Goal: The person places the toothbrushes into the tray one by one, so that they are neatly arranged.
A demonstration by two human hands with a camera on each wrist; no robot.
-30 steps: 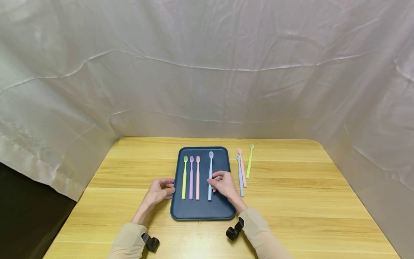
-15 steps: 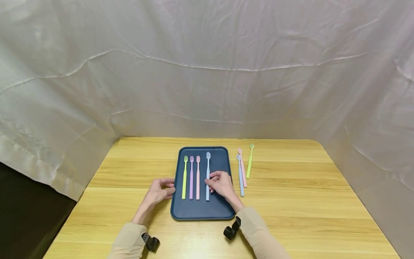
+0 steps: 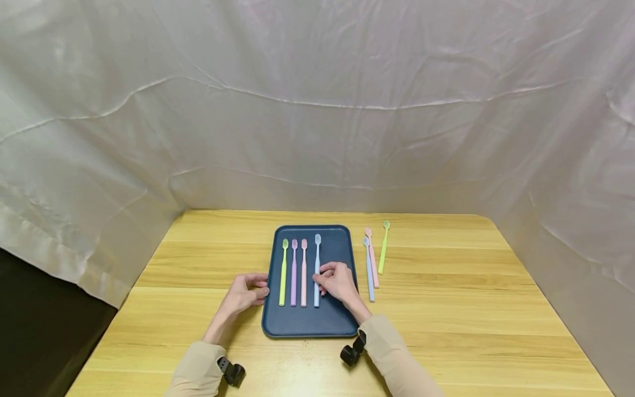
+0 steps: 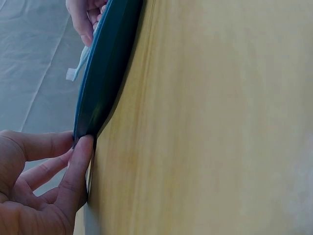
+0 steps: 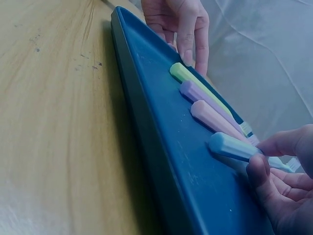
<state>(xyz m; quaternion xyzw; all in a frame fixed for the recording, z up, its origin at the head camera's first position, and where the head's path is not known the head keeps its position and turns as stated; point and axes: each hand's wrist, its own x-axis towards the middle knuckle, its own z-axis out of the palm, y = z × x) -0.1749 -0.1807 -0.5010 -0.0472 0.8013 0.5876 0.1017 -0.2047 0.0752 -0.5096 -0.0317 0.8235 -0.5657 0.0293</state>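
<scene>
In the lower middle of the head view, the right hand (image 3: 339, 282) pinches a blue toothbrush (image 3: 317, 262) between thumb and fingers, over the right half of the dark tray (image 3: 310, 326). Whether its handle touches the tray floor cannot be told. A narrow gap separates it from the pink toothbrush (image 3: 304, 281); the purple toothbrush (image 3: 294, 281) and yellow-green toothbrush (image 3: 283, 281) follow leftward, near-parallel and apart, the last close to the tray's left edge.

The left hand (image 3: 243, 295) grips that left rim, thumb over it. Bare tray floor shows below the handle ends and right of the held brush, where the right wrist crosses the tray's edge.

Just beyond the right rim, a second blue toothbrush (image 3: 369, 273) and second pink toothbrush (image 3: 373, 262) lie close together, with a green toothbrush (image 3: 383, 253) nearby; wood tabletop (image 3: 471, 303) extends rightward.
</scene>
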